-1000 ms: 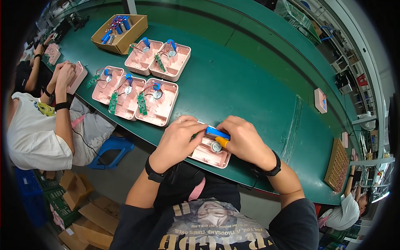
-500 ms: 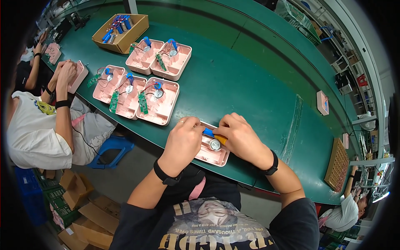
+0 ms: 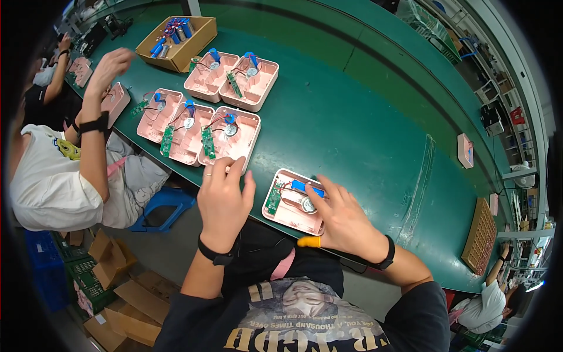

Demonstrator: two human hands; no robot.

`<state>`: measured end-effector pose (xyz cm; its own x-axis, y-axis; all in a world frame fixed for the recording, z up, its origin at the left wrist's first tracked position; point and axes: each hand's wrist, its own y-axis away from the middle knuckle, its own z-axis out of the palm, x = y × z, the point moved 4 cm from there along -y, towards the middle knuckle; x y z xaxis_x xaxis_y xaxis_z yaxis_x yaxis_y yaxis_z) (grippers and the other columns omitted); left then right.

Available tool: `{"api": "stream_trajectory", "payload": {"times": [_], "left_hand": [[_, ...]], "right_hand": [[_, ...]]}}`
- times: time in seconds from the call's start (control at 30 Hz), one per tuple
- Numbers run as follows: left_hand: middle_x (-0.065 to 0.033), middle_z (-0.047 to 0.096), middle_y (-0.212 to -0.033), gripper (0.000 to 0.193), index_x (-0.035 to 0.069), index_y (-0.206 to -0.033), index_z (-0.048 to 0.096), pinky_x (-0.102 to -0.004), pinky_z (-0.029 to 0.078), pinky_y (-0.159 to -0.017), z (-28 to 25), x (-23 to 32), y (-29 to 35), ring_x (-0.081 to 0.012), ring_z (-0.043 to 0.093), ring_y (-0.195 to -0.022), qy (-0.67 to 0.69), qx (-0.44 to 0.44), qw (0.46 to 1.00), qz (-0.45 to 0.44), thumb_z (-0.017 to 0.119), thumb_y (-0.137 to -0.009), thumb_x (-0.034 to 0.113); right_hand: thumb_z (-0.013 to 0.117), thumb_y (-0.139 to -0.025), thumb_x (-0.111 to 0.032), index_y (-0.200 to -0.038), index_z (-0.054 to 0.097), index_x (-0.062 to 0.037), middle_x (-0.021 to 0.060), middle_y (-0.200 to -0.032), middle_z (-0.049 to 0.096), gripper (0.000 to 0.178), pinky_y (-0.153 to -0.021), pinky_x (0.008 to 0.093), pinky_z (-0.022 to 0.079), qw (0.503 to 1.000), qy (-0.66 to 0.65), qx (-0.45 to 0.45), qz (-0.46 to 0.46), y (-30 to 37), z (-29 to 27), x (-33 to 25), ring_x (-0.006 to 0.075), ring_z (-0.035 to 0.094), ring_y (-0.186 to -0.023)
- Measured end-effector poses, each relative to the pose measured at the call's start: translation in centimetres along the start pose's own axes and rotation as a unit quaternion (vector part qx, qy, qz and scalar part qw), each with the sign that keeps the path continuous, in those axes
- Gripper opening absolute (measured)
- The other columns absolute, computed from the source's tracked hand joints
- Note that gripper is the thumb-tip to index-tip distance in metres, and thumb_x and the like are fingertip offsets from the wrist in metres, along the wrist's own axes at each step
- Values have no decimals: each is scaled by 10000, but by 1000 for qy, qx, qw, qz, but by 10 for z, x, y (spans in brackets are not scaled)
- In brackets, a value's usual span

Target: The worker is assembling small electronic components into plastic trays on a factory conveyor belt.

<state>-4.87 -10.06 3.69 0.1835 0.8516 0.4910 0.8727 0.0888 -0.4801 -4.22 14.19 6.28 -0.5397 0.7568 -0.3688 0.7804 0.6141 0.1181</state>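
Note:
A pink plastic housing (image 3: pixel 285 217) lies in front of me near the table's front edge. Inside it are a blue cylindrical battery (image 3: pixel 308 188) along the far wall, a round silver part (image 3: pixel 308 204) and a green circuit board (image 3: pixel 273 199) with thin wires. My right hand (image 3: pixel 350 226) rests over the housing's right side, fingers stretched out, its thumb in a yellow finger cot (image 3: pixel 309 241) pointing left beyond the near edge. My left hand (image 3: pixel 224 202) is empty with fingers apart, its fingertips by the near edge of another pink housing (image 3: pixel 241 154).
Several pink housings with boards and batteries (image 3: pixel 251 92) stand together at the left. Behind them is a cardboard box (image 3: pixel 176 44) of blue batteries. A co-worker's raised hand (image 3: pixel 111 67) is at far left. A gridded tray (image 3: pixel 478 237) sits at the right.
Both hands have come off the battery, which now lies along the housing's far wall. My left hand has moved left towards the other housings. The co-worker's hand has lifted.

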Motion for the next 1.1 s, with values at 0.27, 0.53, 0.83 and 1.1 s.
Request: {"api": "stream_trajectory", "payload": {"times": [0.27, 0.53, 0.83, 1.1], "left_hand": [[-77, 660, -986, 256, 45, -1145, 763, -431, 539, -807, 14, -10, 16, -306, 640, -947, -58, -53, 997, 8, 771, -891, 81], [-53, 665, -969, 203, 86, -1058, 799, -409, 503, -845, 12, 18, 40, -267, 617, -903, 135, -114, 979, 102, 793, -855, 82], [-95, 691, -1068, 196, 60, -1038, 769, -442, 515, -941, 17, 13, 13, -314, 643, -1003, 166, -24, 986, 1, 820, -859, 122], [-132, 698, -1170, 239, 20, -1089, 718, -441, 531, -957, 57, 3, 0, -353, 655, -1093, 215, -63, 974, -41, 819, -887, 101]], "right_hand": [[903, -779, -370, -1472, 585, -6, 301, -1395, 569, 845, -1048, 506, 537, 987, 38, 144, 65, -24, -47, 78, 479, 596, -1273], [794, -866, -557, -1504, 578, -4, 341, -1354, 614, 872, -1072, 495, 531, 896, 116, 218, 368, -54, -116, 368, 487, 602, -1281], [833, -907, -437, -1424, 654, -74, 226, -1469, 597, 657, -1148, 478, 471, 883, 161, 382, 219, -51, -109, 320, 421, 571, -1360], [830, -891, -158, -1253, 730, -84, 114, -1353, 650, 383, -1069, 438, 507, 979, -125, 95, -131, -64, -13, 67, 327, 597, -1287]]}}
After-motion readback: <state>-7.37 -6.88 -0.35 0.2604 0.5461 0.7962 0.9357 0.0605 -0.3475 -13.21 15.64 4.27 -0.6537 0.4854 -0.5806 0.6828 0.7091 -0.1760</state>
